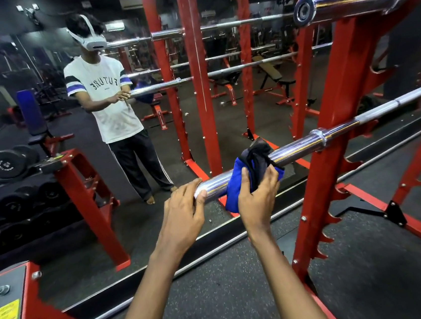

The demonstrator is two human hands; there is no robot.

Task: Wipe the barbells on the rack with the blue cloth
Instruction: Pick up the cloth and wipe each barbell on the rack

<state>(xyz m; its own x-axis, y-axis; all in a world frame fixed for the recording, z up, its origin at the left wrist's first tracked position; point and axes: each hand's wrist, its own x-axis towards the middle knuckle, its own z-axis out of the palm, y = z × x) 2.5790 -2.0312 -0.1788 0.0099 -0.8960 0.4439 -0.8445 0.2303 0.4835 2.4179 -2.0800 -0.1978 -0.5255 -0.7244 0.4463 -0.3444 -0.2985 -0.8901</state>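
Left hand (183,211): fingers (185,189) curled over the free end of the lower barbell (303,143), thumb under it. It's a steadying grip, nothing else held.

Right hand (258,195) is just beside it, further along the bar. Its fingers (271,176) are closed round the blue cloth (234,185). The cloth is bunched and wrapped over the chrome sleeve, with part hanging below the bar. There's a dark piece on top of the cloth; can't tell if it's lining or a second rag.

Key relation: the bar's long axis runs from my left hand up-right and away from me. It goes through the collar (320,134), across the red rack upright (334,110), then on as a thinner shaft. So nearly all the bar's length lies right of the cloth and further out. Only the short end under my left hand lies the other way. The right hand is the nearer one to that run.

My read: the stroke is a slide along the axis toward the collar, with the left hand as anchor so the bar doesn't roll.

The upper barbell (348,0) sits higher on the same rack, well apart, up and right. I'd guess it comes later.

The mirror (31,121) behind the rack doubles the bars; those are reflections, not targets.
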